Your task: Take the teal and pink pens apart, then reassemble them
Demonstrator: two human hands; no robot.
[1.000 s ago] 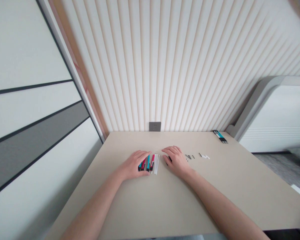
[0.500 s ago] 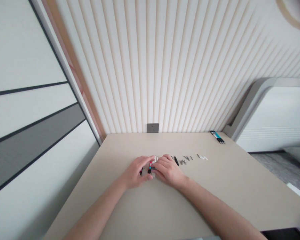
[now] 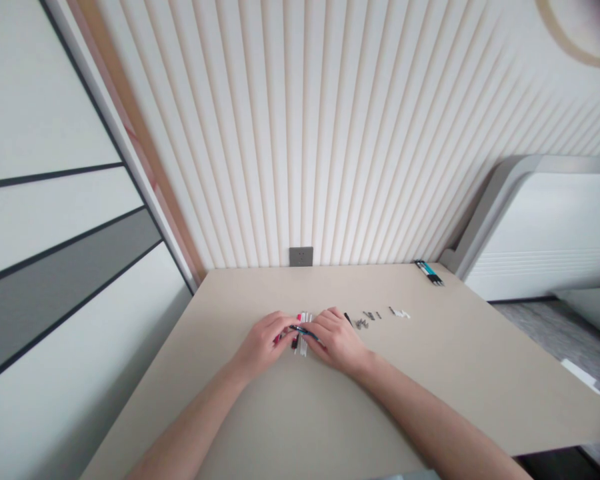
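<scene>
My right hand is closed around a dark pen with a blue part, which lies nearly level between my two hands. The thumb and fingertips of my left hand pinch the pen's left end. Beneath my hands, several thin white refills lie side by side on the table. A black and pink pen part rests just left of them, and my left fingers partly cover another pink piece. Just beyond my right hand is a black pen part, partly hidden by the knuckles.
Small grey parts lie in loose groups right of my hands, with small white pieces farther right. Several assembled pens sit at the table's back right corner. A ribbed wall with a grey socket borders the beige table.
My left hand has gone from spread fingers to a pinch on the pen's end. The pen has come up level between both hands, uncovering more of the white refills.
</scene>
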